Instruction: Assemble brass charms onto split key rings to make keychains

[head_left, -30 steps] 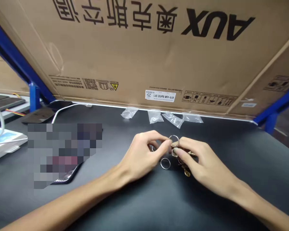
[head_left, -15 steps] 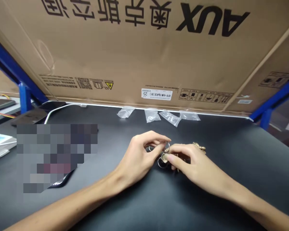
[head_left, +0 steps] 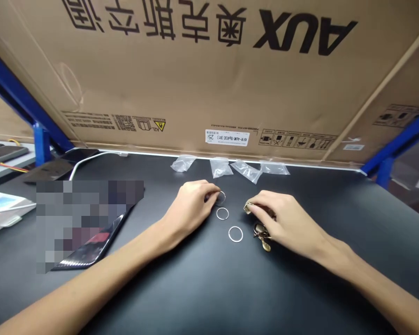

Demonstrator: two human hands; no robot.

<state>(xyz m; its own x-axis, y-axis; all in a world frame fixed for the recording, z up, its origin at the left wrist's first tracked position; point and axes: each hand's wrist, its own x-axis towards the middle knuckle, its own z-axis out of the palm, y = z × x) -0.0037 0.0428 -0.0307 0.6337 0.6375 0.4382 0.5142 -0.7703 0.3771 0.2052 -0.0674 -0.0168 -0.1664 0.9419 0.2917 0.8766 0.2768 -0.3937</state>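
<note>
Between the thumb and fingers of my left hand [head_left: 195, 204] is a thin silver ring [head_left: 224, 197], partly hidden by the fingertips. Two more silver rings lie flat on the black tabletop: one [head_left: 222, 213] just right of my left hand, the other [head_left: 235, 234] nearer to me. My right hand [head_left: 282, 218] pinches a small gold-coloured metal piece [head_left: 247, 207] at its fingertips. Below that hand, more gold-coloured metal charms [head_left: 264, 238] rest on the table, partly covered by the palm and fingers.
Several small clear plastic bags [head_left: 220, 167] lie along the table's back edge, before a large cardboard box [head_left: 195, 83]. A dark, glossy, partly blurred-out object [head_left: 97, 242] lies at the left, near a white cable [head_left: 87, 159]. Blue metal posts [head_left: 42, 144] stand at both sides.
My hands have moved apart, the left one leftward and slightly away from me with a ring. Two rings now show on the table, and more of the gold-coloured charms is visible.
</note>
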